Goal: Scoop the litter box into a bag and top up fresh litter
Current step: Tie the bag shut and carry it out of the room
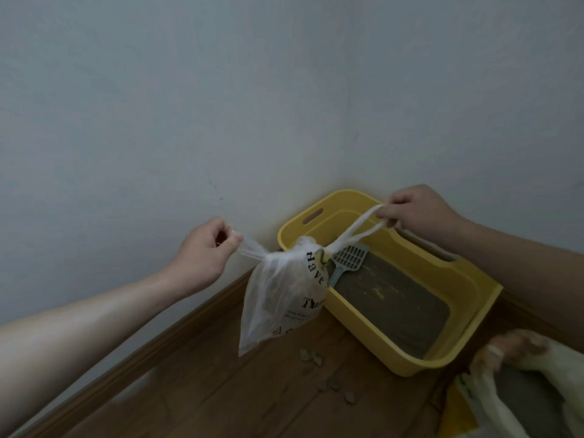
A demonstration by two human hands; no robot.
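Head view: we're cinching the bag [281,295] mid-frame, left hand [207,248] and right hand [417,213] gripping its handles. Next, we'd say: knot, then top up litter box [467,279].

A: Where's the translucent white plastic bag with black lettering [284,295]?

B: Hanging between the left hand [207,251] and the right hand [417,213], cinched at the neck, its drawstring loop pulled toward the right hand, a corner pinched in the left.

A: And the yellow rectangular plastic litter box [458,279]?

B: Below the right hand, holding flat grey litter [395,308]. A pale blue slotted plastic scoop [349,259] leans inside it, just beside the bag's neck.
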